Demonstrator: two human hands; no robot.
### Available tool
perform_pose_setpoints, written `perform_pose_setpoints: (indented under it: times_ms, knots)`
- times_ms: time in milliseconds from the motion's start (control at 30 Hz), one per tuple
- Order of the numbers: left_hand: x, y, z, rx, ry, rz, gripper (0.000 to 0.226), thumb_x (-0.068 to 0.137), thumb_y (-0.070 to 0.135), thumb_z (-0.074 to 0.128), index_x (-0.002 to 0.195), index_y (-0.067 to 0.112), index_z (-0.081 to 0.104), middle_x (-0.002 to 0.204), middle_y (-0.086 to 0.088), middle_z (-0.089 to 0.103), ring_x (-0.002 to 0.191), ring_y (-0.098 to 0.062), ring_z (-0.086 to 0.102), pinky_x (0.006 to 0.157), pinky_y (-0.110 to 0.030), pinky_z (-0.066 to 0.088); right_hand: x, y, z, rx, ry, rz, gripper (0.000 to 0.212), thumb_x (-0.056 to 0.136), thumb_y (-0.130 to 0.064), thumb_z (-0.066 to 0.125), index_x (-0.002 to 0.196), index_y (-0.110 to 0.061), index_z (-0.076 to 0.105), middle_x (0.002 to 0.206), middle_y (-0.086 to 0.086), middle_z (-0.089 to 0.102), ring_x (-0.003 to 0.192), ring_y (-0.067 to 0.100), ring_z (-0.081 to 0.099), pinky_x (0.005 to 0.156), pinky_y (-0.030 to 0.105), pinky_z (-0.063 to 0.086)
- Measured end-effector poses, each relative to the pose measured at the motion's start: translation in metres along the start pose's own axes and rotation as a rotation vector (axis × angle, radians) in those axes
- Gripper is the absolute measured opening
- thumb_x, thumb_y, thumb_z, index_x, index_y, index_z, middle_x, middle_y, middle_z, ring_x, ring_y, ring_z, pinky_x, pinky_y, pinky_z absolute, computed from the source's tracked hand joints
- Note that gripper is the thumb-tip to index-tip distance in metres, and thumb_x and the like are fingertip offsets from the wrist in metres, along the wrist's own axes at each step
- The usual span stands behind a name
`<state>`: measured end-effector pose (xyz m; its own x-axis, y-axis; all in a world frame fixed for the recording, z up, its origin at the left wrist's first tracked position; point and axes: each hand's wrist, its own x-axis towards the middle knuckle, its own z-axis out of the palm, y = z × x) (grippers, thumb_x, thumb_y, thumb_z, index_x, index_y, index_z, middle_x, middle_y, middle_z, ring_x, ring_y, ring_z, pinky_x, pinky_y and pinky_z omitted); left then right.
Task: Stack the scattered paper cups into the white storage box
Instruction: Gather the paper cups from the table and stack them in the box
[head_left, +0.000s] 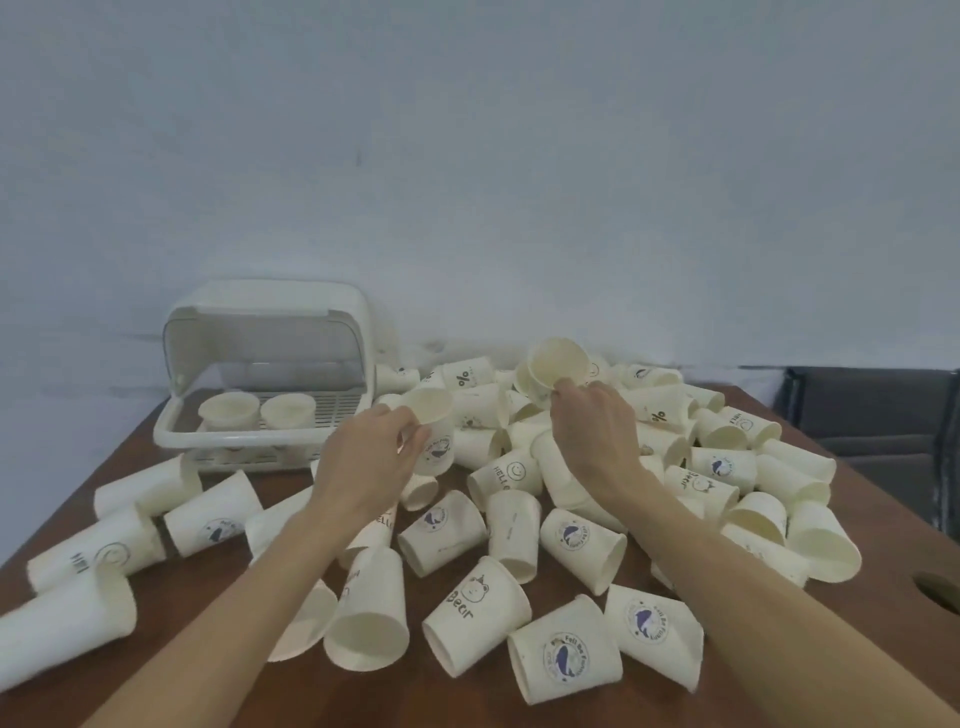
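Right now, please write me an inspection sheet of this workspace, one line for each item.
Surface: brown wooden table, a dark oval hole at its right edge.
Job's things: white storage box, lid raised, two cup stacks inside; scattered paper cups lying over most of the table.
Clutter: nothing seen.
Hands: left hand grips an upright whale-print cup; right hand pinches a tilted cup by its rim.
Cables: nothing seen.
Surroundings: pale wall; dark chair at right.

The storage box (270, 374) stands at the counter's (872, 499) far left with two cups (257, 410) inside; loose paper cups (519, 519) lie scattered to its right and in front.
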<state>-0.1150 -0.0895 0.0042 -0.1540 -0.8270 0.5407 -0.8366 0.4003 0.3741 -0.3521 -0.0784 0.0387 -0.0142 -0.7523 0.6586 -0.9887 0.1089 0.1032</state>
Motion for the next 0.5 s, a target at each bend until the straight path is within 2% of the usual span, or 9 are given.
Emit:
perform_pose_setpoints:
  times_ms: [100,233,500]
  knots:
    - [-0.003,-0.016,-0.012,0.012,0.033,-0.036,0.027,0.095,0.045,0.05,0.083,0.023,0.061,0.075,0.006,0.056,0.073,-0.02,0.055,0.062,-0.031,0.04,0.001,-0.033,-0.001,0.066,0.066,-0.064,0.033,0.055,0.003,0.08,0.055,-0.012,0.051,0.04,0.001,0.046,0.041,0.02,0.033,0.047,0.024,0.02]
    - [-0.006,-0.036,-0.027,0.025,0.054,-0.102,0.028,0.094,0.047,0.05,0.082,0.023,0.06,0.074,0.007,0.053,0.073,-0.02,0.054,0.063,-0.031,0.039,0.002,-0.069,0.001,0.2,0.098,-0.114,0.03,0.063,0.001,0.077,0.057,-0.011,0.051,0.042,0.002,0.047,0.046,0.018,0.025,0.046,0.024,0.018]
    - [-0.012,-0.085,-0.062,0.074,0.127,-0.181,0.028,0.093,0.044,0.053,0.081,0.021,0.063,0.073,0.005,0.056,0.072,-0.02,0.055,0.063,-0.035,0.046,0.009,-0.135,0.006,0.302,0.038,-0.249,0.028,0.077,-0.01,0.069,0.058,-0.014,0.049,0.044,0.0,0.041,0.046,0.022,0.03,0.049,0.027,0.018]
